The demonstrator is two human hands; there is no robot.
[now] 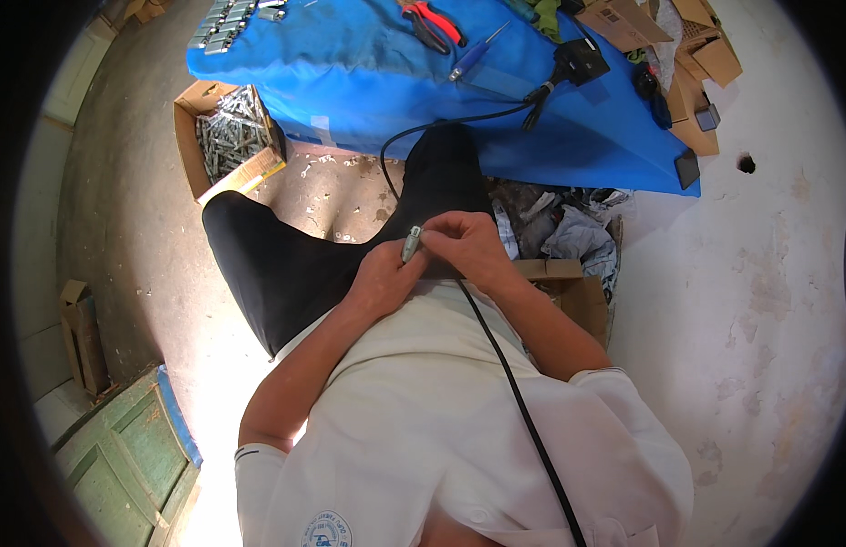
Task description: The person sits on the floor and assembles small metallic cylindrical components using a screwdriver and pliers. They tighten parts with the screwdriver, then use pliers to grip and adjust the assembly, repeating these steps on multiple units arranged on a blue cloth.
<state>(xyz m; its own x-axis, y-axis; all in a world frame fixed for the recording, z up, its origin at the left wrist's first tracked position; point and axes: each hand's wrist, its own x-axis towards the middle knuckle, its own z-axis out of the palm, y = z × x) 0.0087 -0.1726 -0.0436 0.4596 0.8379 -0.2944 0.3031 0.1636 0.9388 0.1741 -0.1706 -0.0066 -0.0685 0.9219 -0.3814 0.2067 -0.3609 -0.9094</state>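
Note:
My left hand [384,275] is closed around a small, oblong grey metal piece [411,244], whose upper end sticks out above the thumb and fingers. Against it, on its right side, my right hand [468,244] has thumb and fingertips pinched together; whether something tiny is between them cannot be made out. Both hands are over my lap, in front of the black trousers [286,260]. Similar-looking grey metal pieces [224,25] lie in rows at the far left of the blue-covered table [350,73].
Red-and-black pliers [432,23], a blue-handled screwdriver [477,53] and a black device [580,62] lie on the table. A black cable [519,383] runs across me. A cardboard box [187,150] of metal parts stands left; crumpled packaging [578,237] lies right, beside the wall [733,301].

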